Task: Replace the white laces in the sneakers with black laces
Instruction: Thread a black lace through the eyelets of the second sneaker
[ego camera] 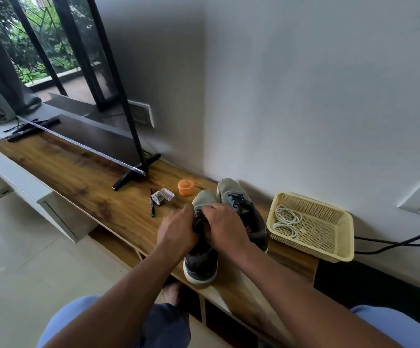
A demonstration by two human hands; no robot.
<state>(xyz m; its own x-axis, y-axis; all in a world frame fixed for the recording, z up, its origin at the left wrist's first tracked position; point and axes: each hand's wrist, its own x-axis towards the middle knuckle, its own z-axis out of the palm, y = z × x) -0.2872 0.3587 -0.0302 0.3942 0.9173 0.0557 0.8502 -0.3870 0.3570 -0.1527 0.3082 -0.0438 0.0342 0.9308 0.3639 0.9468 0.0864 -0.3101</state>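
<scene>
Left hand: the left hand [178, 228] curled over the lacing of the near sneaker [201, 257], fingers bent round a black lace [199, 222], which it seemed to pinch.
Right hand: the right hand [225, 228] sat just beside it on the same shoe, fingers curled over the tongue area; it appeared to hold the lace too, though the fingertips were hidden.
Why both hands there: judged as threading or tightening the black lace, one hand feeding while the other steadied.
Near sneaker: stood on the worktop [83, 177] at its front edge, heel toward the person, toe toward the wall, so the eyelets faced up under the hands.
Far sneaker: the second sneaker [241, 209] lay touching the first on its right, already carrying black laces, likely set aside as finished.
Basket: a cream mesh basket [329, 222] stood near the shoes to the right and held coiled white laces [285, 219], probably the pulled ones.
Small things: a pen [151, 203], a clear plastic box [163, 195] and an orange lid [185, 187] lay beyond the hands.
Farthest: a television [98, 136] stood on the worktop near the wall.
</scene>
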